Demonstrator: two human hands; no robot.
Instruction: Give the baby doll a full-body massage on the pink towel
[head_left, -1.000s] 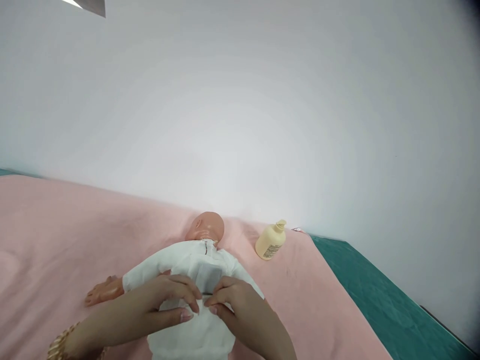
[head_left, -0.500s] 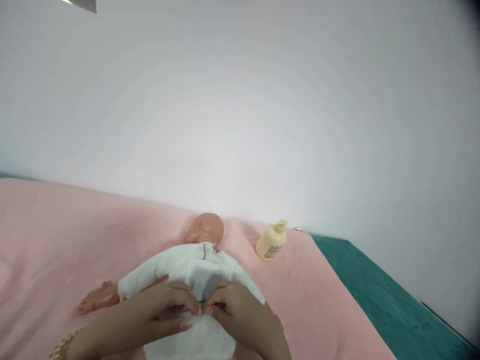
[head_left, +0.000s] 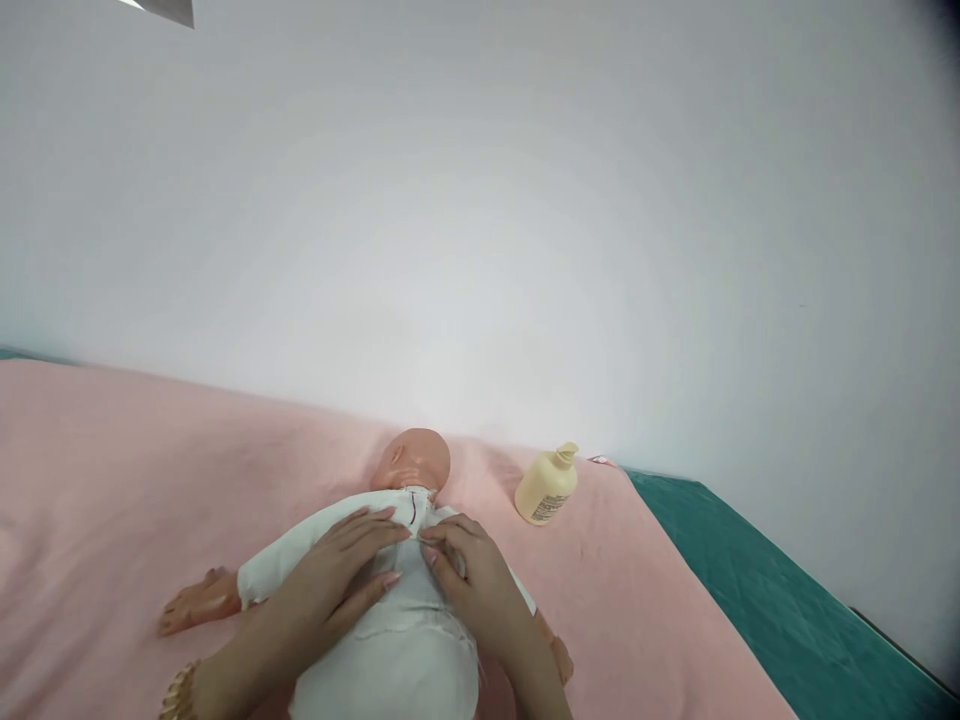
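A baby doll lies on its back on a pink blanket, its bald head toward the wall. It wears a white garment. My left hand lies on the doll's chest with fingers stretched toward the collar. My right hand rests beside it on the chest, fingers curled at the garment's front edge near the neck. The fingertips of both hands nearly meet below the collar. The doll's bare hand sticks out of the sleeve at the left.
A cream plastic bottle lies tilted on the blanket to the right of the doll's head. A teal surface shows beyond the blanket's right edge. A plain white wall rises behind. A gold bracelet is on my left wrist.
Both hands slid up from the doll's belly to its upper chest near the collar. The left hand's fingers flattened out from a pinch.
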